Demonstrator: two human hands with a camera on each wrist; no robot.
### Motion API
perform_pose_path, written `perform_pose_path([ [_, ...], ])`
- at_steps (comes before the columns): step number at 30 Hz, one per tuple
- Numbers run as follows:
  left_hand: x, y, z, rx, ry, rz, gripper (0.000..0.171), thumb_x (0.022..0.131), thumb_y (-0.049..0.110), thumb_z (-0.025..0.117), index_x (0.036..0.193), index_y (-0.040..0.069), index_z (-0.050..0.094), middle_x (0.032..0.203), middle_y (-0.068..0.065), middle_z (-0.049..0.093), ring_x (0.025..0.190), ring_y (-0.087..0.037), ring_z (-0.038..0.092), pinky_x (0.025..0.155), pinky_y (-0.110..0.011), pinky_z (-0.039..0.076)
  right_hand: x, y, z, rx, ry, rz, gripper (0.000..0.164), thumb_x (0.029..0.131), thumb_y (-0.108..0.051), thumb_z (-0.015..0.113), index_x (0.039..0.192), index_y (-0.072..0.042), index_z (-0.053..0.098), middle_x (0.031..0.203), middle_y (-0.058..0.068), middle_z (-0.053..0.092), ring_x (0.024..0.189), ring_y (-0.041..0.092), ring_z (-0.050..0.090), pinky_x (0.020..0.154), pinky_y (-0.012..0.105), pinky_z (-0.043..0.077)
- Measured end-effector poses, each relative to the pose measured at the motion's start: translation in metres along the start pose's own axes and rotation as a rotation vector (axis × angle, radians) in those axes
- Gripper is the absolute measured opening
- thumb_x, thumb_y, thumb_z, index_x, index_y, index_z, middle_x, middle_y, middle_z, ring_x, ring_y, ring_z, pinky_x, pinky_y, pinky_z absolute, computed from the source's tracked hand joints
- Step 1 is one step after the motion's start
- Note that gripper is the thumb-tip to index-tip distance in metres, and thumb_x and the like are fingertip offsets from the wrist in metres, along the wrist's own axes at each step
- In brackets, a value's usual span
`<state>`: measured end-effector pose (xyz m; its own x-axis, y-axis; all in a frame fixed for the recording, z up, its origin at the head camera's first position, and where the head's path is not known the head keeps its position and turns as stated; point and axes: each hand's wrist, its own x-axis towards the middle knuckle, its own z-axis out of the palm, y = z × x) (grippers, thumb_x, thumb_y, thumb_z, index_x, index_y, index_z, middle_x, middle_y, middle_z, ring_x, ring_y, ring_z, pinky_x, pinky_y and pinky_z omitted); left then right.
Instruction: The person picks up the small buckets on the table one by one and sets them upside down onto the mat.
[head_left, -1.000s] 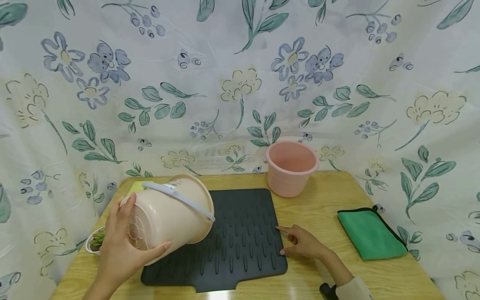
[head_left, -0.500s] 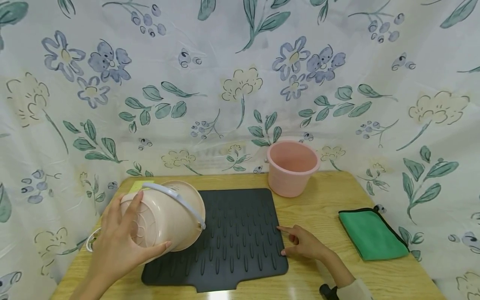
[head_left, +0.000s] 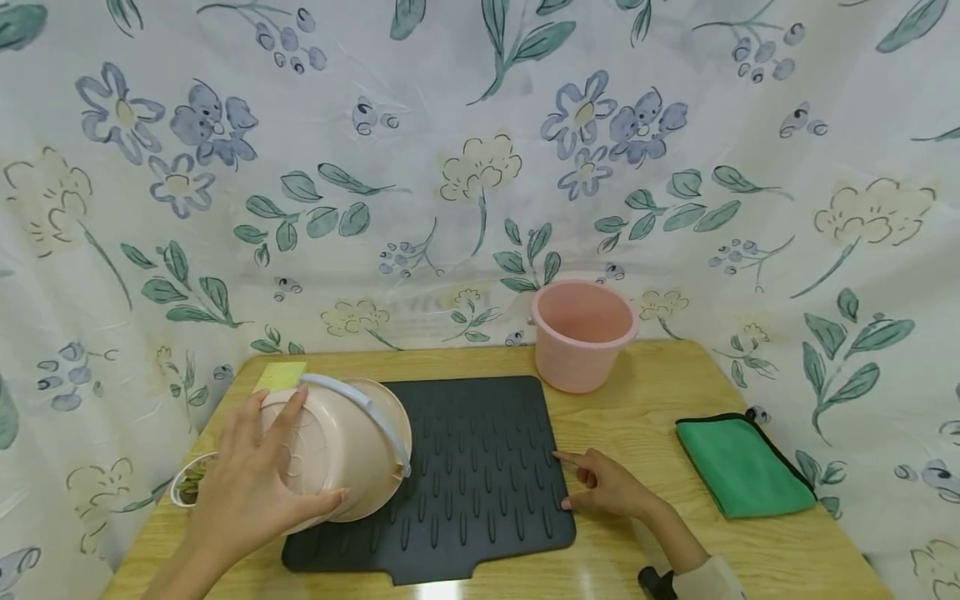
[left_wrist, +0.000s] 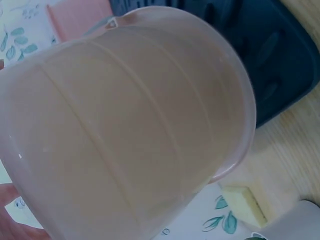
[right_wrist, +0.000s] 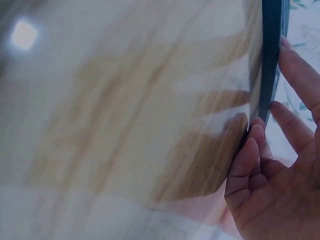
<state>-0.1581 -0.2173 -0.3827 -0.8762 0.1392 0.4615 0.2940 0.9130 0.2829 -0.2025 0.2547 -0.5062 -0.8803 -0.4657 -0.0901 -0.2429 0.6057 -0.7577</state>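
Observation:
My left hand (head_left: 251, 492) grips a cream bucket (head_left: 345, 454) by its base end, fingers over the top and thumb along the near side. The bucket lies tilted over the left part of a dark ridged mat (head_left: 487, 467), its mouth facing away to the right. Its pale blue handle (head_left: 369, 406) crosses the upper side. The left wrist view is mostly filled by the bucket wall (left_wrist: 125, 115); whether it touches the mat cannot be told. My right hand (head_left: 611, 483) presses the mat's right edge with index fingertip and thumb, the other fingers curled.
A pink bucket (head_left: 577, 362) stands behind the mat on the right. A folded green cloth (head_left: 742, 467) lies at the table's right. Far left are a yellow sponge-like block (head_left: 281, 377) and a white pot (head_left: 180, 492) with a plant, partly hidden. A floral curtain hangs behind.
The cream bucket has swung its mouth down and away and drawn back left, so more of the mat shows beyond it. The yellow block shows more. My right hand stays in place.

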Motion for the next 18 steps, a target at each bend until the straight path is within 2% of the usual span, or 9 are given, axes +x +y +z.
perform_pose_path([
  [6,0.009,0.003,0.006,0.044,-0.014,0.019,0.127,0.050,0.072,0.085,0.156,0.031,0.030,0.147,-0.027,0.028,0.125,-0.046,0.033,0.064,-0.070,0.043,0.000,0.000,0.000,-0.001,0.005,-0.006,0.078,0.083,-0.027,0.081,0.148,-0.004,0.045,0.088,0.007,0.043,0.073,0.012,0.036,0.064,0.024,0.033],
  [10,0.018,0.008,0.009,0.086,-0.071,0.016,0.126,0.052,0.076,0.081,0.157,0.033,0.026,0.147,-0.026,0.029,0.125,-0.047,0.033,0.058,-0.068,0.045,0.000,0.000,0.000,-0.009,0.007,0.001,0.078,0.083,-0.027,0.081,0.148,-0.005,0.045,0.088,0.007,0.043,0.073,0.012,0.037,0.064,0.024,0.034],
  [18,0.039,0.014,0.013,0.135,-0.226,-0.011,0.124,0.059,0.085,0.070,0.158,0.026,0.023,0.151,-0.029,0.024,0.130,-0.051,0.028,0.065,-0.075,0.043,0.000,0.000,0.001,-0.002,0.011,0.004,0.078,0.082,-0.027,0.081,0.148,-0.005,0.045,0.088,0.006,0.041,0.074,0.013,0.036,0.064,0.024,0.033],
])
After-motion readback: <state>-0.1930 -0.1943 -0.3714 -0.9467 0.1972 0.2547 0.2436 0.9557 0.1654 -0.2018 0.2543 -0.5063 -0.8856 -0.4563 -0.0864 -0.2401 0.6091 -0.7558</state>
